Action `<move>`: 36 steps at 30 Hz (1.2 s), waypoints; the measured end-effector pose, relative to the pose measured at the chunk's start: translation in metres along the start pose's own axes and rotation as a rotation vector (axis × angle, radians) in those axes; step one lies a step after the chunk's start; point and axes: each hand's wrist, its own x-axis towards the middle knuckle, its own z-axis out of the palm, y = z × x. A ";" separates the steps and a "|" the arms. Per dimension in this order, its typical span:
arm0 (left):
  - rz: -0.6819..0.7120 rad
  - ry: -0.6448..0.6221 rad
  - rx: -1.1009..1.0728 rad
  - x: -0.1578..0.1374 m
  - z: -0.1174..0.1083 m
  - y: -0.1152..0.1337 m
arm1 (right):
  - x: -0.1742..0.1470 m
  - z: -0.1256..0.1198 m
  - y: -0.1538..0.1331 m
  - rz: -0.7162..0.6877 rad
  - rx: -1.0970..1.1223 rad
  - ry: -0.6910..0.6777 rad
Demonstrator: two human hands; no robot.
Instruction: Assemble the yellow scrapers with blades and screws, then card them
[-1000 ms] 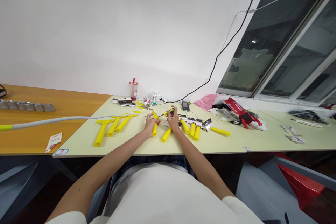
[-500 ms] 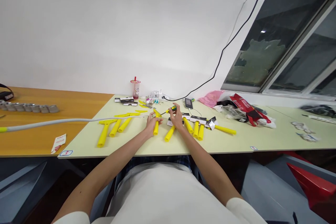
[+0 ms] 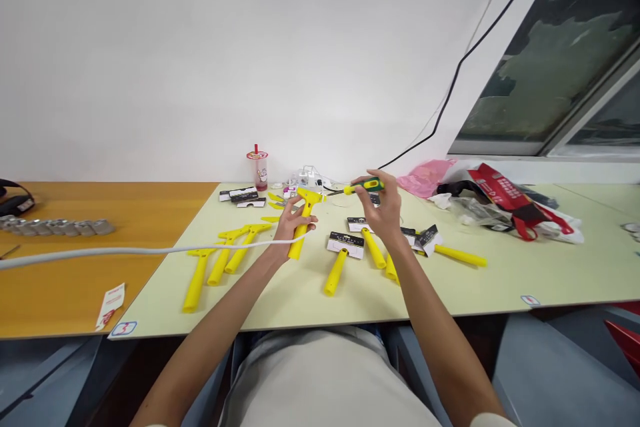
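Observation:
My left hand (image 3: 289,225) is wrapped round the handle of a yellow plastic T-shaped scraper (image 3: 309,197), raised over the table with its head up. In my right hand (image 3: 385,209), the fingers pinch a green and yellow screwdriver (image 3: 369,185), held nearly level. Its shaft points left at the scraper's head; I cannot tell whether the tip touches it. To the left lie several yellow T-shaped handles (image 3: 196,283). On the right are yellow scrapers with black and white card sleeves (image 3: 345,245) over their heads, some partly hidden behind my right forearm.
Black card sleeves (image 3: 243,195), a red-lidded cup (image 3: 259,172) and white chargers (image 3: 309,177) stand by the wall. At the right lie a pink bag (image 3: 425,177) and a red package (image 3: 505,193). A grey cable (image 3: 150,251) crosses in front from the left. Metal parts (image 3: 60,227) line the orange table.
My right hand has moved up and right with the screwdriver, drawing its tip rightward along or off the scraper's head. My left hand has raised the scraper slightly. The camera view has shifted.

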 end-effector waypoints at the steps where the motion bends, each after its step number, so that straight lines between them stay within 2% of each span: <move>1: 0.000 0.005 -0.027 0.004 -0.003 0.002 | 0.000 0.001 0.001 0.013 0.011 0.042; 7: -0.106 0.160 -0.260 0.017 -0.029 -0.006 | -0.021 0.017 0.032 0.117 0.038 0.211; 9: -0.126 0.227 -0.304 0.017 -0.033 -0.009 | -0.031 0.022 0.047 0.169 0.027 0.221; 11: -0.077 0.250 -0.314 0.018 -0.034 -0.004 | -0.040 0.026 0.059 0.218 0.011 0.195; 13: 0.002 0.205 -0.307 0.021 -0.032 0.009 | -0.043 0.029 0.068 0.254 0.009 0.177; 16: 0.072 0.058 -0.255 0.028 -0.024 0.035 | -0.035 0.033 0.069 0.251 0.054 0.201; 21: 0.139 -0.131 -0.122 0.046 -0.001 0.069 | 0.021 0.036 0.042 0.026 0.150 0.294; 24: 0.184 -0.195 -0.061 0.060 0.016 0.082 | 0.062 0.032 0.018 -0.166 0.105 0.344; 27: 0.243 -0.255 -0.022 0.070 0.034 0.092 | 0.093 0.030 0.000 -0.300 0.041 0.398; 32: 0.338 -0.337 -0.022 0.064 0.058 0.099 | 0.108 0.029 -0.012 -0.406 -0.021 0.435; 36: 0.329 -0.353 0.007 0.053 0.062 0.101 | 0.105 0.025 -0.014 -0.450 -0.055 0.534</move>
